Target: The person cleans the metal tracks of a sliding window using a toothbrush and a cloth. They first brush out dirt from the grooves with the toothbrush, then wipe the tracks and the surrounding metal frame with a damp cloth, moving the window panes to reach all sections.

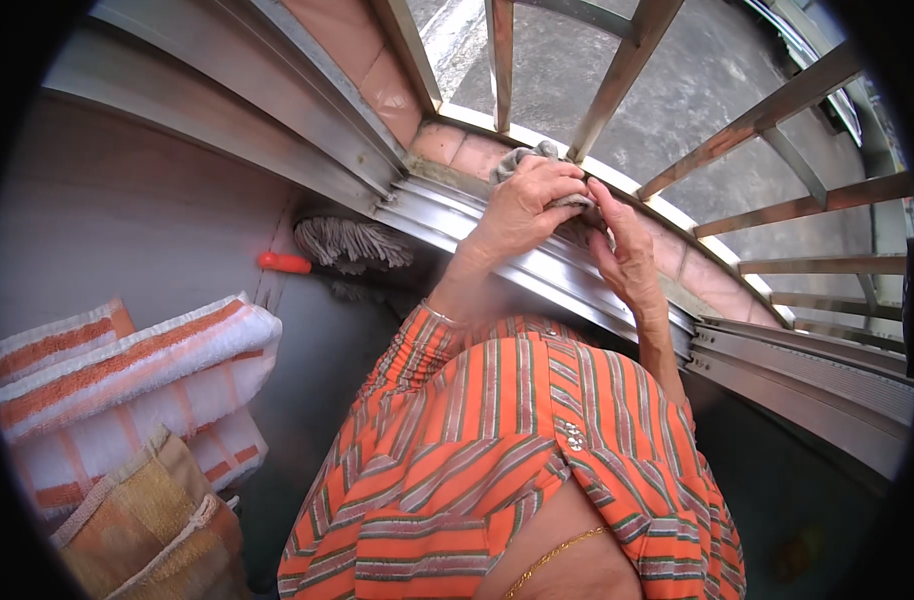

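Observation:
Over the sill of an open window, my left hand (528,202) grips a damp-looking grey cloth (511,162), which bunches out past its knuckles. My right hand (628,251) is close beside it, with the cloth's other end between thumb and fingers; part of that end is hidden. Both hands are above the pink tiled ledge (481,155), near the foot of the metal window bars (603,86). Below my wrists runs the shiny aluminium sliding track (434,206).
Window frame panels (239,97) stand at the left, and another frame section (802,367) at the right. A string mop head (352,241) and a red-tipped handle (284,262) are below the track. Striped towels (134,367) and a tan cloth (142,517) hang at lower left.

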A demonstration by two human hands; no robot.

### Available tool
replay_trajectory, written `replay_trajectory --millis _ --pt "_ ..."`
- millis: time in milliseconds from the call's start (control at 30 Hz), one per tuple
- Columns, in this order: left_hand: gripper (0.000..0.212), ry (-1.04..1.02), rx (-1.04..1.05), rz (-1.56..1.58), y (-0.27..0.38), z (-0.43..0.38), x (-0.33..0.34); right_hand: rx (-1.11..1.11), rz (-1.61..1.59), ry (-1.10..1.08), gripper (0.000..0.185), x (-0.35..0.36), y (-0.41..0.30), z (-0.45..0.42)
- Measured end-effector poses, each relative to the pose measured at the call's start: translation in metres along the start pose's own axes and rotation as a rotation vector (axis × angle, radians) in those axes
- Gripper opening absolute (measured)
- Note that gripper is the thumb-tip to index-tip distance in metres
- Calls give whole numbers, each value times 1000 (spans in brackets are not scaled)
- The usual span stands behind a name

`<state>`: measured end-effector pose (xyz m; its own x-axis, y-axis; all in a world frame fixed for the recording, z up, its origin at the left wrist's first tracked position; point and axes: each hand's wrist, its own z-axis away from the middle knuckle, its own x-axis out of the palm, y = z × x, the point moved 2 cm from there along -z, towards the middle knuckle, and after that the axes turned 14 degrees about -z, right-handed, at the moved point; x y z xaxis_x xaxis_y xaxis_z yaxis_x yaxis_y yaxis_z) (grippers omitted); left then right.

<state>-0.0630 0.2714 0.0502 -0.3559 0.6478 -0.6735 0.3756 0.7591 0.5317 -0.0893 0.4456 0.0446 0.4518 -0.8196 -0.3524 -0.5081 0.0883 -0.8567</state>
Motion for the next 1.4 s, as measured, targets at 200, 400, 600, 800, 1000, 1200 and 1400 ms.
replay_trajectory --millis 200,400,600,800,1000,1200,1400 --pt "16 156 -345 -758 -52 -14 -50 86 94 53 38 -1 24 28" --pt "14 17 -464 -743 -132 -35 -14 9 263 -62 36 9 16 23" --pt "21 -124 -477 -501 -125 -41 -13 59 276 -69 32 7 17 17" --pt "22 -120 -476 -441 -114 -16 -6 79 265 -89 26 12 15 13" --pt "17 -243 -389 -461 -86 0 -16 110 222 -89 25 13 16 11" --pt "26 -163 -344 -589 -89 -10 -40 161 149 -71 26 2 14 10" --pt "16 -105 -319 -845 -130 -29 -26 168 156 -82 27 2 15 12"
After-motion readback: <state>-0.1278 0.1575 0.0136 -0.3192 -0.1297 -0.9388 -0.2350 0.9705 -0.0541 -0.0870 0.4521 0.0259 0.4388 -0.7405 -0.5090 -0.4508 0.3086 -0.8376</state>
